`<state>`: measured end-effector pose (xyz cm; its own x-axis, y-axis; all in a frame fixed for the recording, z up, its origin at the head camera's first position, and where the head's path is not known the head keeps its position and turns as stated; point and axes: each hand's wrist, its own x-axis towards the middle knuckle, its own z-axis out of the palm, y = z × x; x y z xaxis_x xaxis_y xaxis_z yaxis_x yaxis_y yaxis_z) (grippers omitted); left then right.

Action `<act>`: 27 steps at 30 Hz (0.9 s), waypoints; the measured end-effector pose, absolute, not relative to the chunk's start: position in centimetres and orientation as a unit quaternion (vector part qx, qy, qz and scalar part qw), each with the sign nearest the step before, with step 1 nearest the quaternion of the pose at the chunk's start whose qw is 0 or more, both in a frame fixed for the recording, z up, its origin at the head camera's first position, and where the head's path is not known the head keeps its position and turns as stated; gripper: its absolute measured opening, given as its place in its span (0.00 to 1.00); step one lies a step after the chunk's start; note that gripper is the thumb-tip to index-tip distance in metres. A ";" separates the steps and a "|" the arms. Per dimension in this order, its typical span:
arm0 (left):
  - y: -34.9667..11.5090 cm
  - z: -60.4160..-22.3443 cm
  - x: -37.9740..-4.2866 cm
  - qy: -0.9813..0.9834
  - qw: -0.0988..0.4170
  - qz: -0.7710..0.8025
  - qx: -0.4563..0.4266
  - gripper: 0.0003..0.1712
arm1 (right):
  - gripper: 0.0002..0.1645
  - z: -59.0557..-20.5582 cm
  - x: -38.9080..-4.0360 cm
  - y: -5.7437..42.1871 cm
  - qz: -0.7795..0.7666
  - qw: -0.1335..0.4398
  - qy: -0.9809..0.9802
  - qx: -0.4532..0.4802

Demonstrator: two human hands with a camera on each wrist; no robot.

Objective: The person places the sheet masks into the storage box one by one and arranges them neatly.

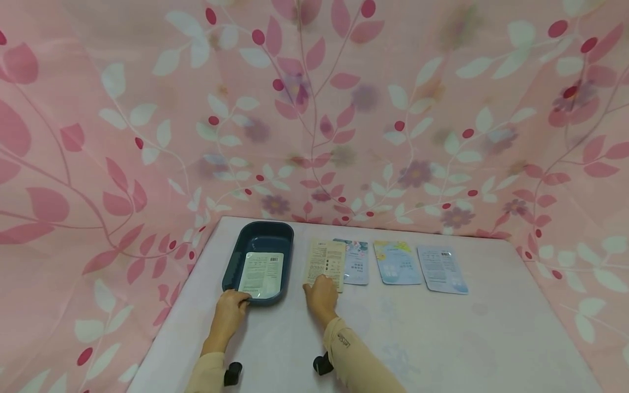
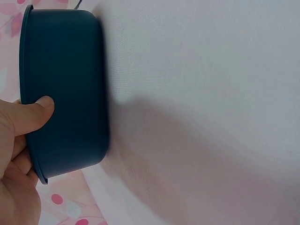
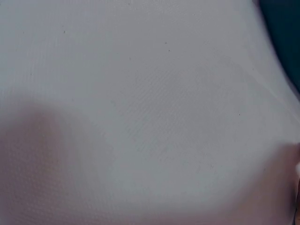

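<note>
In the head view, my left hand (image 1: 230, 314) grips the near rim of a dark blue plastic tray (image 1: 289, 240). The left wrist view shows its thumb (image 2: 40, 112) pressed on the tray's outer wall, with fingers behind the rim. A pale green face mask packet (image 1: 262, 273) lies inside the tray. To the right, my right hand (image 1: 321, 297) holds a beige face mask packet (image 1: 326, 257) by its lower edge, fingers curled. That packet partly covers a blue floral packet (image 1: 357, 265). In the right wrist view the hand barely shows at the right edge.
A yellow-and-blue packet (image 1: 397, 265) and a light blue packet (image 1: 442, 270) lie in a row further right. Everything stands on a white-covered table (image 1: 467, 338). A pink floral cloth (image 1: 314, 136) hangs behind the table and along its sides.
</note>
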<state>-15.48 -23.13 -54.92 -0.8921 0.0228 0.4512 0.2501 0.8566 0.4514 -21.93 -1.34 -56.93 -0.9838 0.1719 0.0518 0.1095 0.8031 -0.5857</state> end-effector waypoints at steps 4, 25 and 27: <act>-23.1 -54.9 -15.5 -0.940 0.211 -0.260 -0.068 0.09 | 0.25 -57.1 -22.1 -1.4 0.297 0.044 -0.950 -0.081; -23.0 -54.8 -15.4 -0.941 0.213 -0.255 -0.067 0.09 | 0.24 -56.7 -22.8 2.7 0.278 0.032 -0.950 -0.140; -23.1 -54.8 -15.4 -0.940 0.215 -0.256 -0.065 0.09 | 0.23 -56.5 -22.8 3.2 0.278 0.033 -0.949 -0.145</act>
